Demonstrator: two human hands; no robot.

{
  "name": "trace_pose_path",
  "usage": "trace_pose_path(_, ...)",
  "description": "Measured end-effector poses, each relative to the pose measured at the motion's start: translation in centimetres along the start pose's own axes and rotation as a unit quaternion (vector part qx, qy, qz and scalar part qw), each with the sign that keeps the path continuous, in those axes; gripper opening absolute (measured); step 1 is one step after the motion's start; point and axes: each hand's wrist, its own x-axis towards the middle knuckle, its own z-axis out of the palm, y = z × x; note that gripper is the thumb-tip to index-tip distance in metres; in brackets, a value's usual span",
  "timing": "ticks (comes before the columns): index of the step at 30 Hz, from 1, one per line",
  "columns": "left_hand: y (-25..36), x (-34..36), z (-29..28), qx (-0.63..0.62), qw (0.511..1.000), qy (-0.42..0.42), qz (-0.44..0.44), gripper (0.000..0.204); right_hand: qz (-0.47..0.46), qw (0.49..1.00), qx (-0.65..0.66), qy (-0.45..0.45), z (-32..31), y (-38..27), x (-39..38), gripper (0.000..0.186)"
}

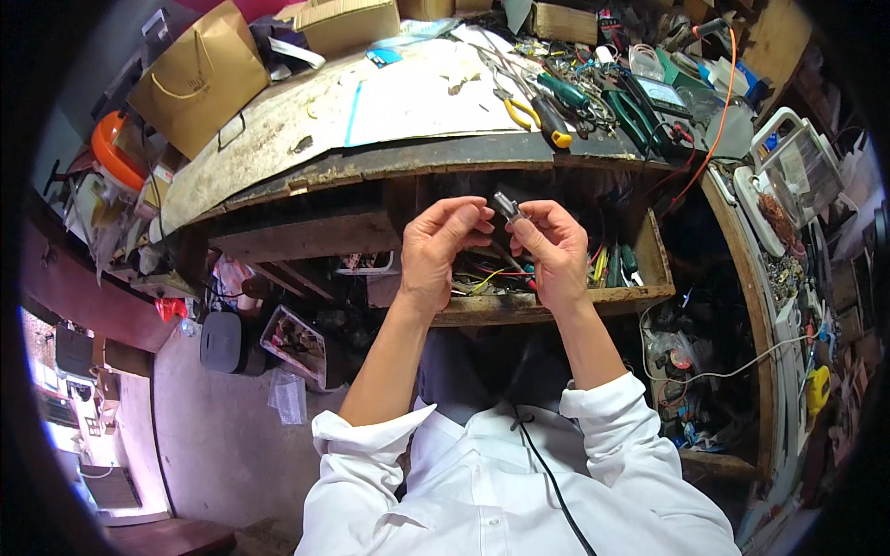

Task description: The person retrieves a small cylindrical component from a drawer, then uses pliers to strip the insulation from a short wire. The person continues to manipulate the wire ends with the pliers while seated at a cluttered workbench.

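Observation:
Over an open wooden drawer (556, 306), at the front edge of the workbench, both my hands are raised. Thumb and fingers of my right hand (553, 252) close on a small silver metal cylinder (505, 206), which sticks up tilted to the left; its exact kind is not clear. My left hand (434, 250) is just left of it, fingertips pinched together. Whatever those fingers hold, if anything, is too small to make out. Wires and green-handled tools (614, 266) lie in the drawer below.
White paper (426, 97) covers part of the bench. Yellow-handled pliers (517, 111), a screwdriver (554, 125) and a multimeter (663, 95) lie right of it. A brown paper bag (199, 83) stands at the far left. An orange cable (728, 102) hangs at the right. A bin (295, 343) stands on the floor.

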Motion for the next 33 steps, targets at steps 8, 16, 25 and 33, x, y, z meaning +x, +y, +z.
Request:
trace_pose_path(8, -0.6, -0.2, -0.2, -0.01, 0.995, 0.094, -0.043, 0.02, -0.01, 1.0, 0.011, 0.016, -0.2, 0.1, -0.4, 0.016)
trace_pose_path(16, -0.5, 0.0, -0.3, -0.012, 0.992, 0.118, -0.039, 0.019, -0.016, 0.999, -0.022, 0.023, -0.1, 0.0, -0.4, 0.016)
trace_pose_path(25, -0.4, -0.1, -0.4, -0.007, 0.992, 0.112, -0.051, 0.018, 0.013, 1.0, -0.004, 0.01, 0.1, -0.1, -0.6, 0.02)
trace_pose_path(33, 0.1, -0.3, 0.7, 0.018, 0.998, -0.014, -0.052, 0.022, 0.025, 1.0, -0.001, 0.005, 0.2, -0.4, -0.5, 0.019)
